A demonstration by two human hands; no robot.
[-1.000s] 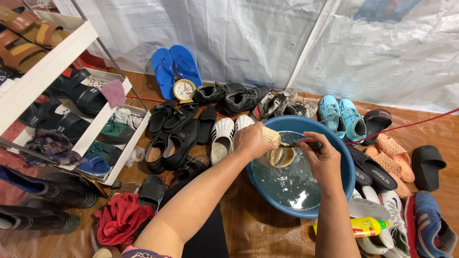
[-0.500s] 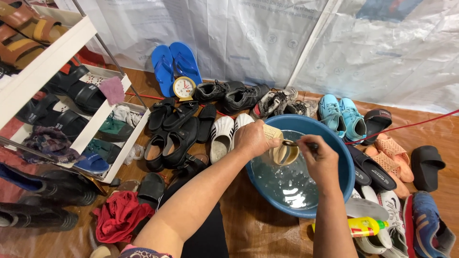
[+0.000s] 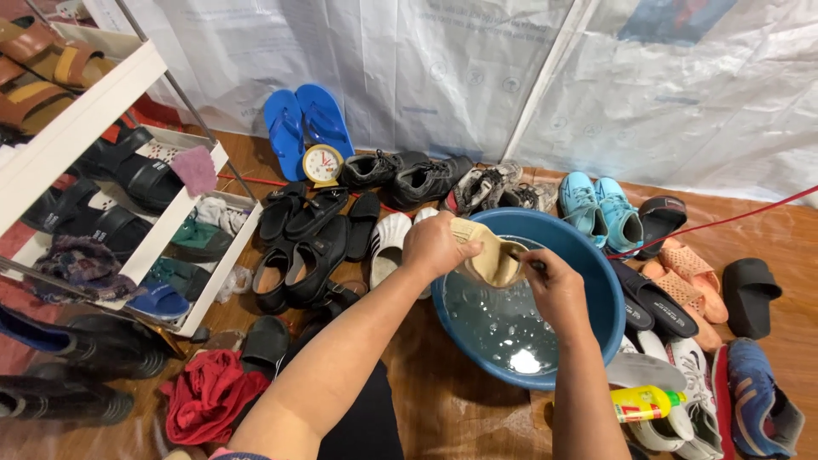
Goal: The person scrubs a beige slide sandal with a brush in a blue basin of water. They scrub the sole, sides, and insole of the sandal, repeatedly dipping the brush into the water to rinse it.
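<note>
Person crouched on the wooden floor over a blue basin (image 3: 596, 281) of soapy water. Left hand (image 3: 436, 247) curls around a beige slip-on shoe (image 3: 487, 254), fingers closed on its heel end, tilting it so the opening faces the other hand and any drips fall back into the basin. The shoe sits above the water at the basin's near-left rim, not sunk in it. Right hand (image 3: 555, 288) is closed around a thin dark handle, likely a small brush (image 3: 521, 255), whose tip goes into the shoe's mouth; the bristles are hidden, so I cannot confirm the tool. The shoe looks pale tan, soft and ribbed along its upper edge, wet-looking, with a darker inside. Water beneath is cloudy with scattered bubbles. A yellow bottle (image 3: 643, 403) lies on the floor just beside the basin, within easy reach of the right arm. Unwashed footwear rings the basin: turquoise sneakers (image 3: 601, 209) behind it, blue flip-flops (image 3: 307, 128) against the plastic sheet wall, a small clock (image 3: 323, 164) among black sandals, a red cloth (image 3: 209, 393) at left.
</note>
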